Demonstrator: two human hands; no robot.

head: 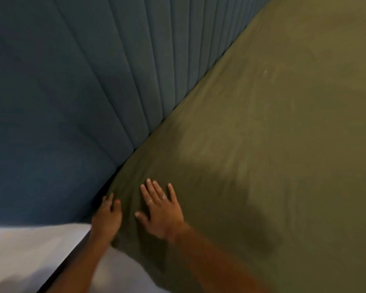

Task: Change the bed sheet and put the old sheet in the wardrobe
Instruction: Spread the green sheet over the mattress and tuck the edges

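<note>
An olive-green sheet (251,144) covers the mattress and fills the right side of the view. My right hand (161,210) lies flat on it near the bed's near-left corner, fingers straight and spread. My left hand (108,216) is at the corner itself, where the sheet meets the headboard. Its fingertips press down into the gap beside the mattress, and its thumb rests on top of the sheet. The part of the sheet down in the gap is hidden.
A tall blue padded headboard (72,92) with vertical channels runs along the left of the mattress. A white surface (30,250) shows at the lower left, beside the bed's dark edge (57,273).
</note>
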